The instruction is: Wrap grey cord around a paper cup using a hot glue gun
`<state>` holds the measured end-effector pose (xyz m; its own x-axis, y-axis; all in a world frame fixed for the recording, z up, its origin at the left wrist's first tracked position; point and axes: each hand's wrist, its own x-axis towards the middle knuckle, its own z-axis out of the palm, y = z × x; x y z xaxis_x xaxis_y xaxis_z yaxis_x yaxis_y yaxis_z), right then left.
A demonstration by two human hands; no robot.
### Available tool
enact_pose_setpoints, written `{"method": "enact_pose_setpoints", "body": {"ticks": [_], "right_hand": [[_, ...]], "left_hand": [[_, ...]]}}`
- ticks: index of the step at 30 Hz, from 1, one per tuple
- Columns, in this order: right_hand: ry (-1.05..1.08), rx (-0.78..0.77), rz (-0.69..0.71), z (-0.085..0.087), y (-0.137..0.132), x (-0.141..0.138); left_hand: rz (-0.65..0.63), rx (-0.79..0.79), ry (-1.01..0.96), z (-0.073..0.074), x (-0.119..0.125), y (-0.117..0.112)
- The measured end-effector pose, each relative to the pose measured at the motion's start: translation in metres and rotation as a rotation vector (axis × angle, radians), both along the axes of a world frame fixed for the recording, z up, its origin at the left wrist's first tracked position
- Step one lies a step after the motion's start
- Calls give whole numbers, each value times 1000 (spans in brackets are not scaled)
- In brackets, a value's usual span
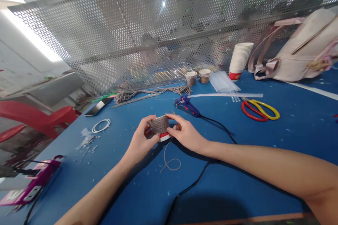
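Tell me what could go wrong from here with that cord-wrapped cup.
The loose cord tail trails below the wrapped cup and might snag, tugging it askew. The glue gun lies just beyond the right hand; if it is hot, brushing it could burn. Its black cable passes beneath the right forearm, so an arm movement might drag the gun.

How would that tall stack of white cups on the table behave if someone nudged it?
The stack of white cups would probably tip easily, being tall and narrower at the bottom. It seems light for its size, since the cups look like thin paper. On its side it might roll, given the round, tapered shape.
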<state>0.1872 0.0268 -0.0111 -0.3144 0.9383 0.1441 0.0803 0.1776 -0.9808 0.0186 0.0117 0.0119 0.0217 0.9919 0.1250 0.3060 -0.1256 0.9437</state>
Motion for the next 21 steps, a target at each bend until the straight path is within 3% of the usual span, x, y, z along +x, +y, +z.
{"method": "enact_pose_setpoints", "body": {"ticks": [15, 21], "right_hand": [[58, -36, 38, 2, -4, 1], [18, 115, -41, 1, -9, 2]], "left_hand": [[-17, 3, -10, 0, 1, -2], [62, 96, -90, 0, 0, 0]]}}
